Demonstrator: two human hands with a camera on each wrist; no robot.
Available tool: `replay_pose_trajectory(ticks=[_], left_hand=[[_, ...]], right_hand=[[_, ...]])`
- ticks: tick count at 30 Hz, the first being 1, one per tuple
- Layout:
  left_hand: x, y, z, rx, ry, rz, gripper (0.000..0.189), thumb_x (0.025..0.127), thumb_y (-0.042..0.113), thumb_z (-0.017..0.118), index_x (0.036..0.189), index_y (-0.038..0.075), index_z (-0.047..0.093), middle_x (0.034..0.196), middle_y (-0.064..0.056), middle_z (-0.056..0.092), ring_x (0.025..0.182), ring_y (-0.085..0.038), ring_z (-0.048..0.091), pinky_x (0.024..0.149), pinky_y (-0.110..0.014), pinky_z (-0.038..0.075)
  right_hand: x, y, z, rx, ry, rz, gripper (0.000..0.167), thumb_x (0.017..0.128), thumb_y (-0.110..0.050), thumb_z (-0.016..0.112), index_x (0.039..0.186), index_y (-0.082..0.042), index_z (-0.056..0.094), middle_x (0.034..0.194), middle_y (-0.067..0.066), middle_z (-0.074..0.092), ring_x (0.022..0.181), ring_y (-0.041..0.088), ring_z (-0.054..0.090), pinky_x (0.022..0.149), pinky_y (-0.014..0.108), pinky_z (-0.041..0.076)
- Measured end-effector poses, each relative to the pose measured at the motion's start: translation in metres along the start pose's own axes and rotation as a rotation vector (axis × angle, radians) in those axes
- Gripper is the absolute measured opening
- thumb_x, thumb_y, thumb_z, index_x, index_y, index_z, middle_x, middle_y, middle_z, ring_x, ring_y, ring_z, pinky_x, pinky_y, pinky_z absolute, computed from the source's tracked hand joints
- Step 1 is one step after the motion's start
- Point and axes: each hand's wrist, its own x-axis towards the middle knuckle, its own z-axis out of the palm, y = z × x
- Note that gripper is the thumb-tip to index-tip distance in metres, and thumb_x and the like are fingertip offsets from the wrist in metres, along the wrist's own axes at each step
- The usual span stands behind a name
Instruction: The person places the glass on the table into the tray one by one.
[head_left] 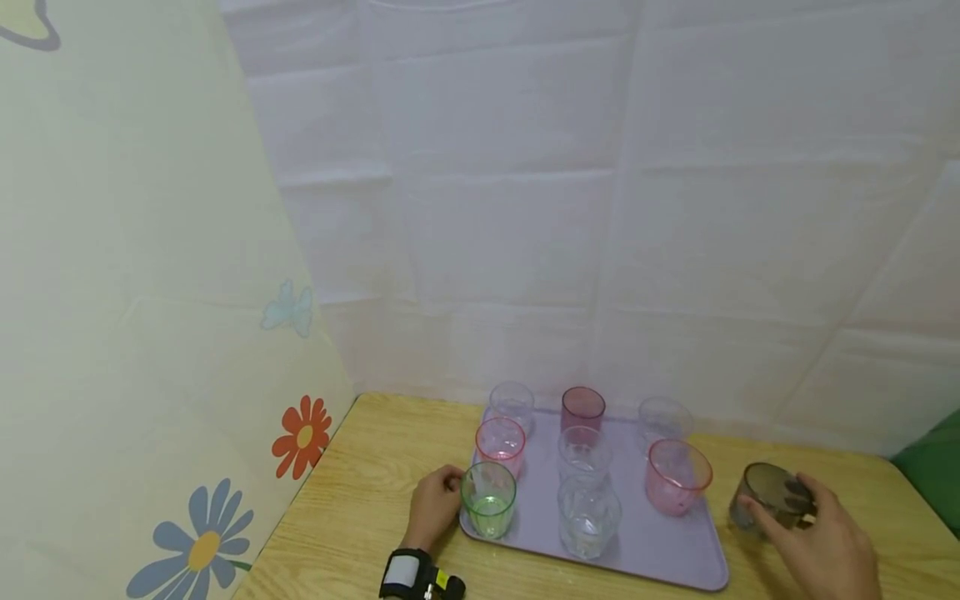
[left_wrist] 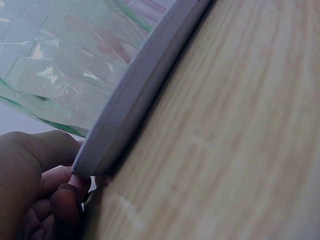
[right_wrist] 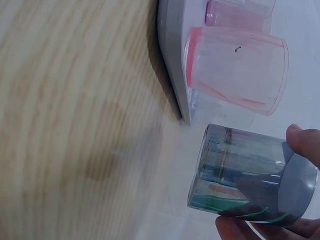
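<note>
My left hand [head_left: 435, 504] grips the lilac tray [head_left: 536, 500] at its front left corner. In the left wrist view its fingers bend around the tray's rim [left_wrist: 122, 107]. Just beside that hand, a green-tinted glass [head_left: 489, 500] stands on the tray. Off the tray's right side, my right hand [head_left: 832, 533] holds a smoky grey glass [head_left: 768, 487], thumb on one side and fingers on the other. The right wrist view shows this glass [right_wrist: 245, 175] close over the wooden table. Nearest to it on the tray is a pink glass [head_left: 678, 479].
Several other glasses share the tray, among them a clear one [head_left: 588, 517] at the front, a small pink one [head_left: 500, 446] and a dark red one [head_left: 582, 412]. White sheeting [head_left: 480, 250] hangs behind the wooden table [head_left: 337, 492]. Something green [head_left: 933, 467] borders the right side.
</note>
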Motion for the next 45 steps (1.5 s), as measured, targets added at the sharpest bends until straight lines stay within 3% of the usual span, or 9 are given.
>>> replay_pose_trajectory(ticks=[11, 28, 35, 45], left_hand=[[-0.001, 0.001, 0.000, 0.004, -0.001, -0.007, 0.011, 0.086, 0.006, 0.071, 0.093, 0.011, 0.078, 0.076, 0.006, 0.062, 0.067, -0.006, 0.051, 0.061, -0.022, 0.040], [-0.002, 0.003, -0.003, -0.003, -0.004, 0.002, 0.011, 0.085, 0.006, 0.073, 0.094, 0.010, 0.078, 0.076, 0.005, 0.062, 0.066, -0.005, 0.050, 0.060, -0.023, 0.040], [-0.002, 0.005, -0.003, -0.010, -0.011, -0.011, 0.010, 0.086, 0.007, 0.074, 0.095, 0.010, 0.078, 0.077, 0.005, 0.062, 0.067, -0.005, 0.050, 0.060, -0.022, 0.041], [-0.001, 0.002, -0.002, -0.007, -0.004, -0.006, 0.008, 0.086, 0.010, 0.075, 0.094, 0.011, 0.078, 0.076, 0.007, 0.061, 0.067, -0.004, 0.050, 0.061, -0.022, 0.040]], right_hand=[[-0.009, 0.001, 0.004, -0.002, 0.011, -0.002, 0.108, 0.089, -0.067, 0.075, 0.157, 0.009, 0.038, 0.146, 0.044, 0.049, 0.120, 0.064, 0.055, 0.092, 0.070, 0.048], [-0.033, -0.009, 0.012, 0.010, 0.089, -0.047, 0.098, 0.084, -0.060, 0.083, 0.147, 0.007, 0.049, 0.139, 0.041, 0.057, 0.113, 0.059, 0.062, 0.088, 0.066, 0.049], [-0.041, -0.013, 0.014, 0.023, 0.122, -0.083, 0.096, 0.081, -0.056, 0.088, 0.144, 0.007, 0.052, 0.128, 0.039, 0.065, 0.099, 0.051, 0.071, 0.075, 0.056, 0.052], [-0.049, -0.019, 0.020, -0.004, 0.095, -0.039, 0.100, 0.078, -0.057, 0.089, 0.145, 0.007, 0.050, 0.130, 0.039, 0.063, 0.104, 0.054, 0.068, 0.080, 0.059, 0.052]])
